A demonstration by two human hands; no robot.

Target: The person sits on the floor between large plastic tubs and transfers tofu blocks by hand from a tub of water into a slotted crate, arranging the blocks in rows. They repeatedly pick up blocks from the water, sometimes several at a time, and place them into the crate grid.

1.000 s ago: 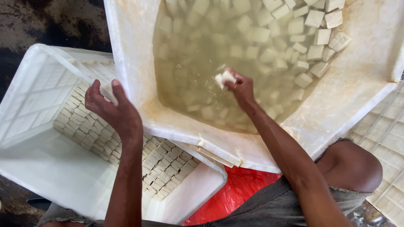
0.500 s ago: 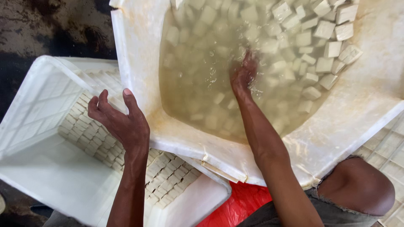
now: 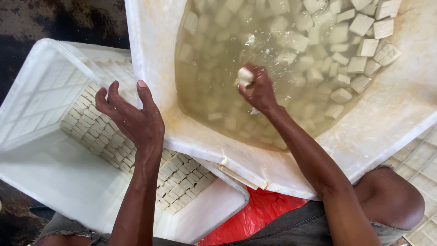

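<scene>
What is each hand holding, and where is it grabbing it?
The right hand grips a white cube in its fingertips, above the water. The left hand holds nothing.

A: Status of the small pale cream cube of soft curd (image 3: 245, 76)?

B: Gripped at the fingertips of the right hand (image 3: 260, 89), partly lifted clear of the cloudy yellowish water. Only its top and one side are seen; the rest is covered by fingers.

A: Location?

B: Held over the middle of the large white plastic tub (image 3: 150, 68). Many similar pale cubes (image 3: 362, 23) are seen submerged or floating around it, mostly towards the far right corner.
</scene>
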